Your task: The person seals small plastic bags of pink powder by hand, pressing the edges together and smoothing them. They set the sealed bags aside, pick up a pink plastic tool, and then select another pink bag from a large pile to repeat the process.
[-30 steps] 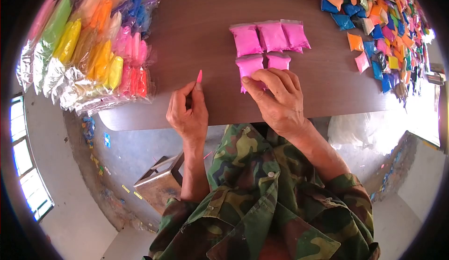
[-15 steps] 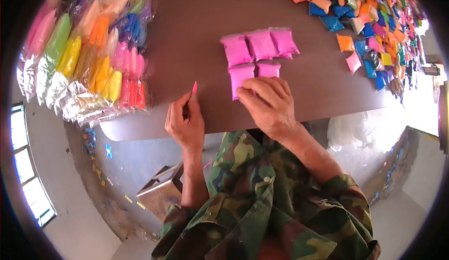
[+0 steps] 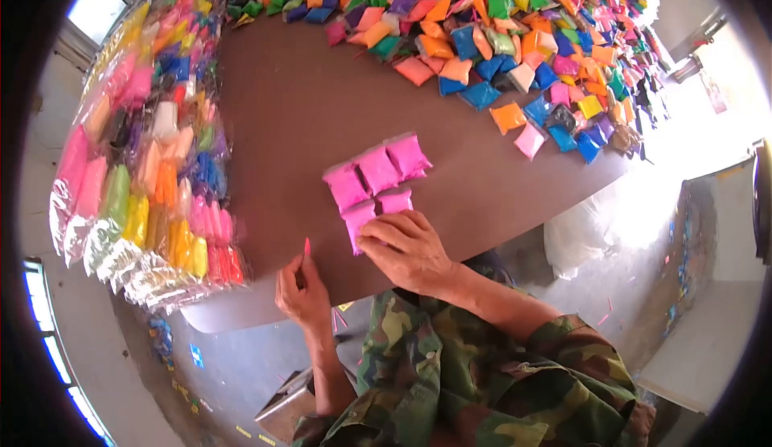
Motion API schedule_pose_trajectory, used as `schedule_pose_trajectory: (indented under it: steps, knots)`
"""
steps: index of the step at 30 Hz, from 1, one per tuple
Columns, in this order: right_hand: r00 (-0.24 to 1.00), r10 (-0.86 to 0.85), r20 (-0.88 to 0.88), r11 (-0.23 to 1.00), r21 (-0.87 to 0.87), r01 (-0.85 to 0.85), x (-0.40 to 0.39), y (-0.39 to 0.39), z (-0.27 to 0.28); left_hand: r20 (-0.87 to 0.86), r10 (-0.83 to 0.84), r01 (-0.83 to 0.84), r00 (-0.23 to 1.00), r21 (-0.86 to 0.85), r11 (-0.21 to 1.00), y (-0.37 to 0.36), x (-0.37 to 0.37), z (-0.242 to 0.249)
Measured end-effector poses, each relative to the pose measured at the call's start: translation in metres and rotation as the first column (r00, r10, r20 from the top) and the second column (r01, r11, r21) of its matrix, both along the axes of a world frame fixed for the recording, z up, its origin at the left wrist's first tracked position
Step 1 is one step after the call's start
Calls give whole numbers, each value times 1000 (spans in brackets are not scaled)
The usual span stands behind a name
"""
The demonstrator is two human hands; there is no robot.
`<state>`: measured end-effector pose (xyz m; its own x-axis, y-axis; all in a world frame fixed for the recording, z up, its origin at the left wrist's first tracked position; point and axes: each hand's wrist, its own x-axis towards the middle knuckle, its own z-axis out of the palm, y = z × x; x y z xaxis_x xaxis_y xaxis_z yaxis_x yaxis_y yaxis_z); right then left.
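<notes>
Several pink packets (image 3: 375,169) lie on the brown table in two rows, the upper row touching the lower one. My right hand (image 3: 406,255) is over the lower row, fingers closed at the near edge of a pink packet (image 3: 395,200) and partly covering it. Beside it, the lower left packet (image 3: 356,223) touches my fingertips. My left hand (image 3: 304,290) is closed near the table's front edge, away from the packets. Between its thumb and forefinger it pinches a small pink pointed piece (image 3: 307,246), tip upward; its lower part is hidden.
Long clear bags of coloured packets (image 3: 153,197) are stacked along the left side. A large heap of loose small packets (image 3: 482,37) covers the table's far and right sides. A white plastic bag (image 3: 579,234) hangs below the right edge. A metal stool (image 3: 289,407) stands below.
My view has tilted up and turned, so more of the far heap shows and the table sits lower in view. Both hands keep nearly the same places beside the packets.
</notes>
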<state>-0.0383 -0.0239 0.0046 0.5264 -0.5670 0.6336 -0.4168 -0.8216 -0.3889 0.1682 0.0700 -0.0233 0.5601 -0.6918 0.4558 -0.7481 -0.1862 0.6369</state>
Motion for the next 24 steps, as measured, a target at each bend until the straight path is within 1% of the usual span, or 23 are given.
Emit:
schedule_pose_trajectory:
  steps: [1,4,7,10,16,19,22,24]
  knots:
    - [1000,-9,-12,1000,20,9,1,1,2,7,4,-4,1000,-1,1000,-1,-1,2]
    - [999,-30,-14,1000,-4,30,2,0,5,-21,-15,14,1000,-26,1000,-2,-2,3]
    - [999,-26,-40,1000,3,26,1,-2,6,-58,-19,20,998,12,1000,-1,-2,6]
    - [998,-22,-65,999,33,24,0,0,3,-55,-29,32,998,47,998,0,1,6]
    - [999,-16,-52,999,50,19,1,-1,1,-99,-35,36,994,9,999,-3,0,9]
    - [998,-7,-63,998,62,11,0,-2,4,-109,-57,63,992,51,997,-1,3,12]
    - [998,-3,-59,997,79,7,-1,-2,4,-109,-73,77,991,34,996,-5,2,18]
    - [999,-3,-55,996,87,7,-1,-3,3,-83,-54,58,995,42,997,-7,0,21]
